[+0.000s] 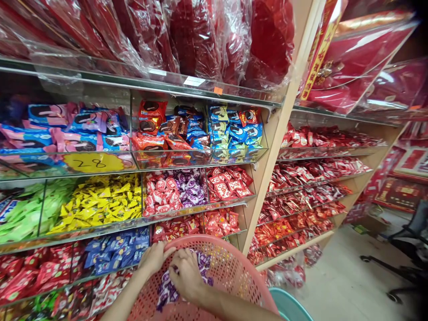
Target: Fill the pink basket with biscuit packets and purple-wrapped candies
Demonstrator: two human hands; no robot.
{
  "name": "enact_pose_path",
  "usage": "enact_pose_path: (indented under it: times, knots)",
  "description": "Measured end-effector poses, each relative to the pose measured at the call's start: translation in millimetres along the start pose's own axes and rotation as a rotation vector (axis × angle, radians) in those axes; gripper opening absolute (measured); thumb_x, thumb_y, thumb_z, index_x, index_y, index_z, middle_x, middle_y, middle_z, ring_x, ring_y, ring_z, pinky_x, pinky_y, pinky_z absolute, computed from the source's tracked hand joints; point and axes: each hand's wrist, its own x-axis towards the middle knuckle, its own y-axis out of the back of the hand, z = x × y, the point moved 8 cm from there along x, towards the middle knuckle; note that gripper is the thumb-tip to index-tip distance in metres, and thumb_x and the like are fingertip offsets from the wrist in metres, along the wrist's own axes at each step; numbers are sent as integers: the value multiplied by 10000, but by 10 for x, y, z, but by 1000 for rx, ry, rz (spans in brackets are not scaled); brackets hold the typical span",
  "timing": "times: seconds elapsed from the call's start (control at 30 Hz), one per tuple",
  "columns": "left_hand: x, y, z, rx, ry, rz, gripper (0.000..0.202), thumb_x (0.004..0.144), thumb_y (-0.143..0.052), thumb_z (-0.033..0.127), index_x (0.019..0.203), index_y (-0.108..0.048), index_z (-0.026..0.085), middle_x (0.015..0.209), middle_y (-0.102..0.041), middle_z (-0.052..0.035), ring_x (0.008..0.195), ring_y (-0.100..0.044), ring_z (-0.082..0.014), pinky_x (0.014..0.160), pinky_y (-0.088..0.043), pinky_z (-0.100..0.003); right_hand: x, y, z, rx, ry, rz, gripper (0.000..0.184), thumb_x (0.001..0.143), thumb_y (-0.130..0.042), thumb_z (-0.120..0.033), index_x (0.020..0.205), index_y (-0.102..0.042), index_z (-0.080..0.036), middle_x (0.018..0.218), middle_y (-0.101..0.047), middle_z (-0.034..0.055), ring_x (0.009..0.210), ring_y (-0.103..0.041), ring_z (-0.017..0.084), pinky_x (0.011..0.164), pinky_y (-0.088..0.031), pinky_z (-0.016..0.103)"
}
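Note:
A pink perforated plastic basket [239,254] is tilted against the lower shelves. My left hand [154,258] is closed over its far left rim. Inside the basket, my right hand [187,274] curls over a cluster of purple-and-white wrapped candies [166,287], fingers bent around some of them; the palm side is hidden. Just beyond the rim, a shelf bin holds similar purple candies [192,185] beside red-and-white wrapped ones [162,191].
Glass-fronted shelves hold yellow candies [103,196], green packets [25,218] and blue packets [117,249]. A wooden upright [267,187] divides them from red packets on the right. A teal tub [289,303] stands below right, with a wheeled chair [397,258] farther off.

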Motion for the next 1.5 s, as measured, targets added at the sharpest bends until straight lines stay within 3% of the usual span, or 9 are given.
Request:
enact_pose_path:
  times: [0.43, 0.53, 0.6, 0.7, 0.83, 0.93, 1.07, 1.3, 1.5]
  knots:
    - [-49, 20, 74, -35, -21, -16, 400, 821, -321, 533, 931, -562, 234, 908, -666, -87, 889, -615, -252, 687, -419, -289, -39, 22, 24, 140, 4, 24, 112, 764, -514, -160, 712, -600, -210, 866, -607, -13, 873, -476, 149, 795, -307, 292]
    - [-80, 54, 105, -14, -10, -28, 384, 824, -336, 509, 969, -558, 230, 927, -659, -93, 907, -609, -245, 710, -418, -287, -44, 142, -47, 125, 51, 36, 133, 791, -491, -158, 746, -604, -213, 885, -608, -10, 865, -478, 149, 792, -315, 288]
    - [-91, 70, 126, 8, -8, -37, 357, 829, -351, 473, 993, -555, 230, 941, -654, -96, 916, -607, -243, 717, -418, -287, -19, 344, -190, 93, 156, 50, 155, 819, -462, -167, 827, -604, -230, 909, -605, -8, 877, -473, 150, 797, -321, 286]
    - [-84, 55, 136, 3, 5, -54, 347, 841, -342, 466, 995, -564, 247, 947, -663, -84, 911, -616, -237, 698, -427, -281, 102, 820, -420, 26, 310, 114, 199, 846, -436, -201, 993, -563, -240, 942, -592, 11, 890, -462, 156, 802, -333, 290]
    - [-55, 37, 108, 29, 37, -1, 405, 825, -354, 538, 1002, -573, 248, 938, -677, -92, 909, -622, -251, 692, -438, -290, 456, 1535, -538, -61, 370, 279, 270, 868, -386, -205, 1110, -504, -211, 947, -580, 38, 888, -453, 162, 802, -351, 295]
    - [-49, 10, 103, 42, 27, 13, 411, 825, -357, 540, 987, -572, 229, 920, -679, -101, 891, -628, -259, 683, -445, -299, 782, 1787, -530, -208, 361, 294, 345, 838, -428, -184, 1182, -447, -176, 1021, -546, 74, 929, -445, 186, 821, -353, 318]
    - [-54, -3, 94, 30, 20, 21, 431, 839, -319, 542, 1001, -567, 229, 916, -682, -94, 886, -630, -263, 689, -451, -309, 1138, 1740, -463, -435, 303, 175, 614, 747, -567, -183, 1296, -294, -146, 1102, -511, 122, 954, -436, 237, 775, -355, 362]
    - [-31, -30, 70, 25, 19, 27, 507, 832, -265, 584, 1017, -567, 221, 937, -673, -119, 900, -623, -277, 693, -448, -322, 1406, 1551, -333, -427, 288, 10, 272, 762, -571, -225, 1019, -500, -172, 996, -584, 73, 919, -452, 206, 754, -319, 341]
    - [-42, -34, 71, -3, 32, 18, 553, 801, -292, 625, 1051, -565, 214, 925, -671, -132, 900, -621, -291, 676, -444, -316, 1432, 1587, -271, -404, 322, 53, 264, 778, -574, -269, 1021, -526, -177, 995, -592, 69, 943, -463, 205, 788, -330, 348]
